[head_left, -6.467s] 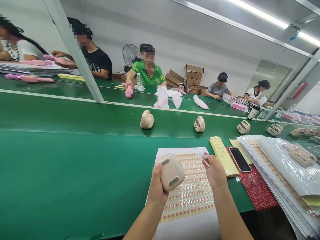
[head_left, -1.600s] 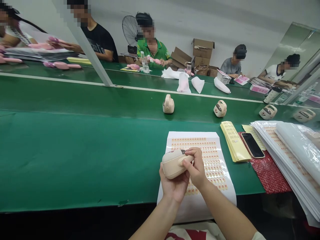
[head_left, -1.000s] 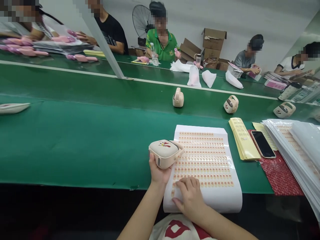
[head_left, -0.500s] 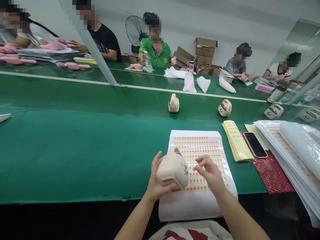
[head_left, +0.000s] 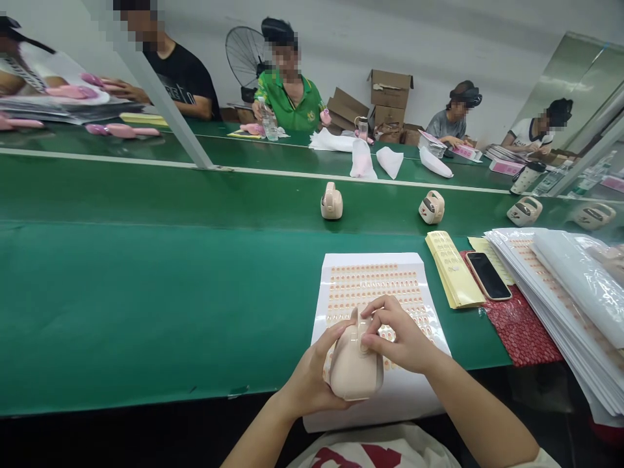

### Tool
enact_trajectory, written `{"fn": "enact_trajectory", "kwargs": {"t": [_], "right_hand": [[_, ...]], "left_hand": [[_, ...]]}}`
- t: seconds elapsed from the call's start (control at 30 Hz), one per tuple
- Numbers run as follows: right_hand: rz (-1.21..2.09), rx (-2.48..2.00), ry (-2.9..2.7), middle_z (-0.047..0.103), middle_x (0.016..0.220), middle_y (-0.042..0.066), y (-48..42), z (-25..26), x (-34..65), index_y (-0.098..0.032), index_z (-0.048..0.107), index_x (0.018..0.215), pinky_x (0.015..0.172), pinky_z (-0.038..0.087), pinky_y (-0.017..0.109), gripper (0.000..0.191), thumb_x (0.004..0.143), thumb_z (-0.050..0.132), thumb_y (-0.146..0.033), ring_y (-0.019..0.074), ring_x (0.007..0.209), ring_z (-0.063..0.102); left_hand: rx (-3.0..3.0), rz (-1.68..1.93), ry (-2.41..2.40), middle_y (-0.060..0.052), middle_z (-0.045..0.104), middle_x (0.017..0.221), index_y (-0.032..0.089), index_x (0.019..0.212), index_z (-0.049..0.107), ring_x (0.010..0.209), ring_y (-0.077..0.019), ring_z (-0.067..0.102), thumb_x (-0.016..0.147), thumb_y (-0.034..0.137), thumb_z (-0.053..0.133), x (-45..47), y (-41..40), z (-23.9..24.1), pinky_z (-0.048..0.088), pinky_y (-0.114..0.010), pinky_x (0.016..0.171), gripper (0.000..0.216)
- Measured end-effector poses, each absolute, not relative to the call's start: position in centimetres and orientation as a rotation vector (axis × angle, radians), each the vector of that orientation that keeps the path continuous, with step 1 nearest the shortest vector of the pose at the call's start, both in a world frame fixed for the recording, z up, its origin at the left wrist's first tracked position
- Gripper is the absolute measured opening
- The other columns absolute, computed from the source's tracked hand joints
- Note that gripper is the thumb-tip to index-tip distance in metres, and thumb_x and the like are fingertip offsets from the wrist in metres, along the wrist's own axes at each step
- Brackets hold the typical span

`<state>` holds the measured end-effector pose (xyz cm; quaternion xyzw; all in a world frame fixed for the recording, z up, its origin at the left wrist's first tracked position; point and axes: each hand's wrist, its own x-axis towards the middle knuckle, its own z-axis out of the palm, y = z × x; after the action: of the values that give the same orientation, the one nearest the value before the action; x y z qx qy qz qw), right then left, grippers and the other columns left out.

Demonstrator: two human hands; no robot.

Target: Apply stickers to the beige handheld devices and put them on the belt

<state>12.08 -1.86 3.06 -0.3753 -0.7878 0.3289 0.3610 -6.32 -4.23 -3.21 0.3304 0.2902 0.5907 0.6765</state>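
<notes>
My left hand (head_left: 312,377) is wrapped around the side and underside of a small cream device with a carry handle (head_left: 355,377), its rounded plain side facing me. At its top, my right hand (head_left: 390,331) has thumb and fingers bent in a pinch against the handle. Whatever lies between those fingertips is too small or hidden to make out. Under both hands lies a white sheet of small orange-and-white stickers (head_left: 373,279), partly covered by the device.
Matching cream devices (head_left: 332,203) stand along the green strip beyond the table. To the right are yellow sticker strips (head_left: 453,273), a phone (head_left: 489,276), a red mat (head_left: 524,325) and a stack of sticker sheets (head_left: 560,312). Several people work across the bench, behind a slanted post (head_left: 166,104).
The cream device has turned from tilted sideways to upright, handle up. My right hand has moved from above the sticker sheet onto the handle. The view has shifted slightly.
</notes>
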Motion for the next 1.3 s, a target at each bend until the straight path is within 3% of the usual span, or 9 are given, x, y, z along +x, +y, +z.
{"fn": "enact_trajectory", "kwargs": {"t": [0.23,0.47,0.73,0.83,0.97,1.3], "right_hand": [[0.863,-0.983,-2.138,0.054,0.094,0.004,-2.1,3.7,12.4,-0.021,0.052,0.069,0.08,0.048,0.036,0.012,0.08,0.055,-0.02,0.0181,0.094,0.052],[0.865,-0.951,-2.208,0.055,0.094,0.004,-1.9,4.2,12.7,-0.021,0.049,0.068,0.082,0.047,0.037,0.014,0.08,0.054,-0.016,0.0185,0.095,0.049],[0.821,-0.96,-2.087,0.056,0.092,0.002,-2.3,3.3,12.3,-0.02,0.048,0.068,0.081,0.047,0.034,0.014,0.078,0.055,-0.013,0.0162,0.093,0.05],[0.799,-0.93,-1.997,0.056,0.093,0.004,-2.6,2.4,12.0,-0.019,0.048,0.068,0.081,0.047,0.035,0.013,0.079,0.054,-0.014,0.0169,0.096,0.05],[0.705,-0.837,-1.96,0.057,0.092,0.005,-2.9,1.9,11.8,-0.019,0.048,0.07,0.084,0.046,0.036,0.012,0.08,0.053,-0.015,0.0179,0.099,0.05],[0.446,-0.656,-2.051,0.058,0.096,0.006,-2.8,2.2,12.2,-0.019,0.054,0.087,0.086,0.047,0.033,0.012,0.084,0.047,-0.01,0.0162,0.101,0.05]], "left_hand": [[0.96,1.336,0.681,-0.017,0.064,0.105,0.017,0.088,0.067,0.113,-0.0369,0.049,0.023,-0.017,0.067,-6.1,-4.3,-3.4,0.03,-0.051,0.1,0.074],[0.82,1.349,0.67,-0.018,0.066,0.099,0.017,0.084,0.066,0.119,-0.0377,0.042,0.026,-0.01,0.072,-5.8,-4.3,-2.9,0.03,-0.05,0.1,0.065],[1.353,1.389,0.825,-0.012,0.064,0.106,0.023,0.098,0.063,0.105,-0.0351,0.056,0.024,0.0,0.08,-5.9,-4.4,-3.5,0.038,-0.049,0.095,0.079],[1.644,1.437,0.773,-0.011,0.06,0.114,0.027,0.113,0.053,0.106,-0.0326,0.056,0.033,0.008,0.082,-6.0,-4.4,-4.2,0.043,-0.048,0.091,0.088],[2.011,1.404,0.722,-0.012,0.048,0.126,0.03,0.133,0.027,0.112,-0.0302,0.05,0.052,0.024,0.079,-6.1,-4.1,-5.1,0.046,-0.047,0.089,0.096],[2.115,1.409,0.721,-0.016,0.045,0.124,0.027,0.134,0.021,0.112,-0.0306,0.049,0.06,0.036,0.073,-6.0,-4.1,-4.9,0.047,-0.046,0.087,0.091]]}}
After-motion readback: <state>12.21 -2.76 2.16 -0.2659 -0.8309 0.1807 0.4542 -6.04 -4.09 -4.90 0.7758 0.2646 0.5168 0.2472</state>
